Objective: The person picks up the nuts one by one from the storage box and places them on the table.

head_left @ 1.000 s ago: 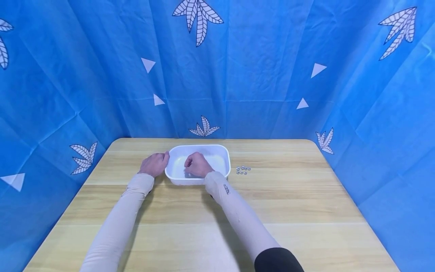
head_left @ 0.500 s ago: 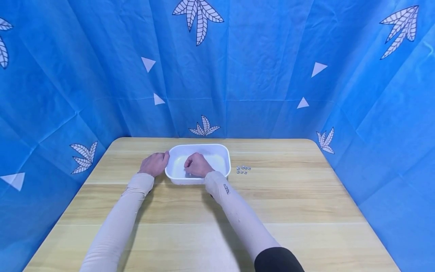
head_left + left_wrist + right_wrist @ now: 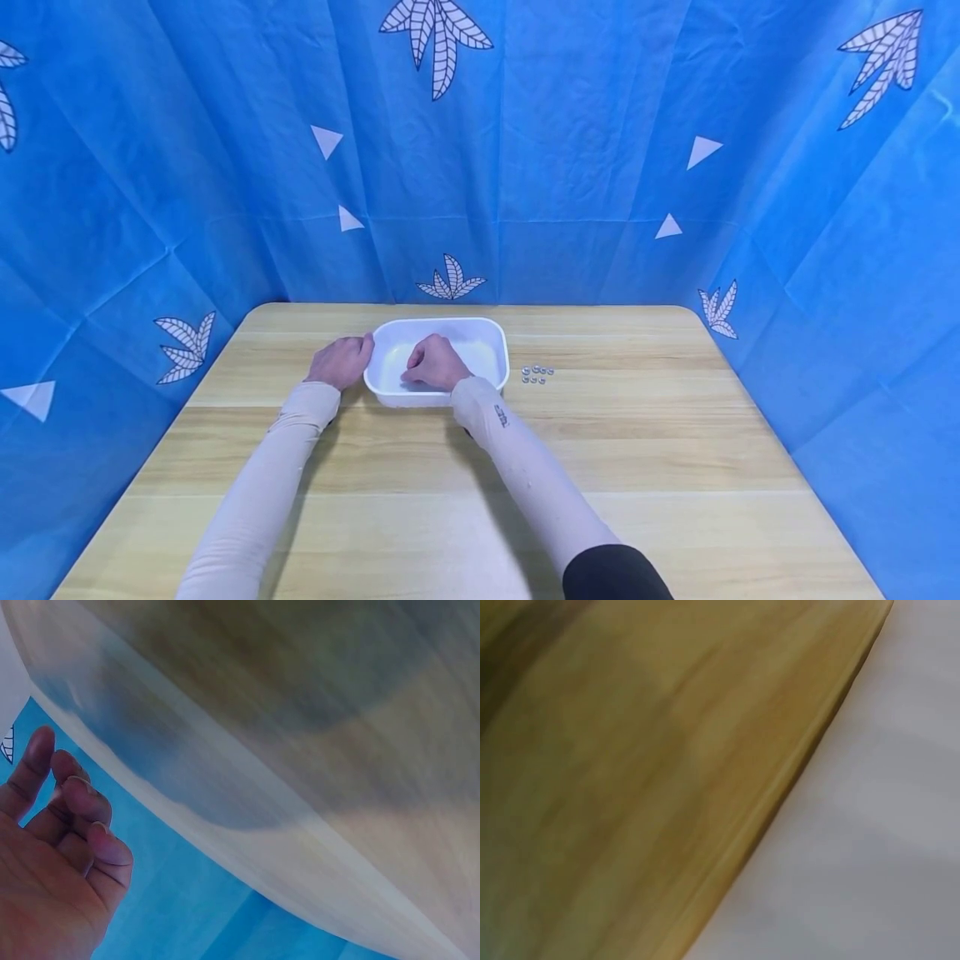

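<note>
A white rectangular plastic basin stands near the table's far edge in the head view. My left hand is beside its left end, the thumb touching the rim. The left wrist view shows that hand's fingers loosely bent, with nothing between them. My right hand reaches over the front rim into the basin, fingers curled and thumb close to the index finger, low over the floor. I cannot tell whether it pinches something small. Just right of the basin, several small shiny clear beads lie in two rows.
The wooden table has rounded far corners. Blue curtains with white leaf and triangle prints hang behind it and on both sides. A wooden edge and a pale blurred surface fill the right wrist view.
The right hand's fingertips have shifted slightly left inside the basin. The left hand, basin and beads stay where they were.
</note>
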Demonstrator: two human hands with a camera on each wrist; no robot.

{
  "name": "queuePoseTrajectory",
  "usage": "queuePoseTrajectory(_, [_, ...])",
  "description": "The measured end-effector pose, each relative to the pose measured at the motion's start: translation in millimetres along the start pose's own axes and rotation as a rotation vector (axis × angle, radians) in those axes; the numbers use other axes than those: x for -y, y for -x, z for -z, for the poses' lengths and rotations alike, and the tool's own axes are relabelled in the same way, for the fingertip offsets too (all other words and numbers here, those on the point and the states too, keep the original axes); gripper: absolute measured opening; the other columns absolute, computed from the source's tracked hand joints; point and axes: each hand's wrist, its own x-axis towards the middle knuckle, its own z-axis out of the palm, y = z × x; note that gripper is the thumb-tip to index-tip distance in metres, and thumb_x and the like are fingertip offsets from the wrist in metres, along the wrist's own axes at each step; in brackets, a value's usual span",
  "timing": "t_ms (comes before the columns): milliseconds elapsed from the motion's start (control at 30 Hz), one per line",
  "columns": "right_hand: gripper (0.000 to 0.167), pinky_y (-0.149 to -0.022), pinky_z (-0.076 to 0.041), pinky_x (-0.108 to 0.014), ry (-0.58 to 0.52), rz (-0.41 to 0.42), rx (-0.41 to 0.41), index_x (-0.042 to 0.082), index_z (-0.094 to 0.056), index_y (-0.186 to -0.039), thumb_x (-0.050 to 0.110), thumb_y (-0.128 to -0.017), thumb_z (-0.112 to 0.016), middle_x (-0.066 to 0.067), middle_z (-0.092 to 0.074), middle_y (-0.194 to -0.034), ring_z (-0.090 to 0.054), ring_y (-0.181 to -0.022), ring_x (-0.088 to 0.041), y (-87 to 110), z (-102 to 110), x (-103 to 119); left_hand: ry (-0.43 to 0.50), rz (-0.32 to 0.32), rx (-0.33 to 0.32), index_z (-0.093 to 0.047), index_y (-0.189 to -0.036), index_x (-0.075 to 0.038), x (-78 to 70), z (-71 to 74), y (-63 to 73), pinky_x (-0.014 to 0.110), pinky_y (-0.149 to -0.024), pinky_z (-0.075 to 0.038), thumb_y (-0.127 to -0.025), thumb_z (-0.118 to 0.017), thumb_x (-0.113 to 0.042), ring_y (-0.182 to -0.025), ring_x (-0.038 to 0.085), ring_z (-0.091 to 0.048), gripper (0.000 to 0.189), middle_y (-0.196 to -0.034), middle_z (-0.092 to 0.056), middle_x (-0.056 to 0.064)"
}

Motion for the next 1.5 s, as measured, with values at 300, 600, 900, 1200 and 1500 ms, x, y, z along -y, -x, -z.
queuePoseTrajectory(300, [0.011,-0.071,-0.052,-0.016,-0.070,0.016,-0.009,0.005,-0.081,-0.087,0.007,-0.080,-0.089,-0.004,-0.078,-0.079,-0.065,-0.069,-0.007,-0.4,-0.6,-2.0,-0.002,0.001,-0.007,-0.065,-0.130,0.002,-1.6,0.7,0.6,0.063,-0.101,-0.051,-0.109,-0.012,-0.044,-0.123,0.049,-0.063,0.074,-0.134,-0.065,0.028])
queuePoseTrajectory(600, [0.015,-0.078,-0.056,-0.017,-0.051,0.050,0.010,0.001,-0.081,-0.098,0.002,-0.083,-0.081,-0.008,-0.081,-0.091,-0.071,-0.081,-0.009,-1.3,-0.9,-2.3,0.003,-0.013,-0.036,-0.069,-0.121,0.002,-1.9,0.7,-0.4,0.062,-0.095,-0.053,-0.110,-0.015,-0.041,-0.116,0.048,-0.066,0.070,-0.127,-0.069,0.027])
queuePoseTrajectory(900, [0.017,-0.077,-0.057,-0.020,-0.147,0.050,-0.020,-0.001,-0.077,-0.101,-0.004,-0.084,-0.077,-0.008,-0.078,-0.091,-0.069,-0.080,-0.011,-2.6,0.7,-3.7,0.010,-0.013,-0.028,-0.069,-0.120,0.002,-1.2,0.2,-1.2,0.061,-0.097,-0.053,-0.110,-0.015,-0.042,-0.118,0.048,-0.066,0.071,-0.128,-0.069,0.027])
queuePoseTrajectory(1200, [0.046,-0.089,-0.059,-0.026,-0.255,-0.013,-0.056,-0.001,-0.066,-0.128,-0.008,-0.085,-0.076,-0.008,-0.080,-0.094,-0.076,-0.087,-0.015,-3.8,0.8,-1.2,0.010,-0.017,-0.026,-0.069,-0.122,0.002,1.5,0.1,-1.6,0.062,-0.098,-0.052,-0.110,-0.015,-0.041,-0.120,0.048,-0.065,0.071,-0.129,-0.068,0.027])
queuePoseTrajectory(1500, [0.060,-0.099,-0.058,-0.031,-0.271,-0.031,-0.091,0.005,-0.057,-0.140,-0.002,-0.085,-0.080,-0.006,-0.081,-0.095,-0.077,-0.085,-0.013,-3.0,3.8,0.2,-0.002,-0.016,-0.024,-0.070,-0.113,0.000,-0.4,0.9,-2.7,0.061,-0.095,-0.054,-0.110,-0.016,-0.042,-0.116,0.046,-0.067,0.069,-0.124,-0.070,0.026])
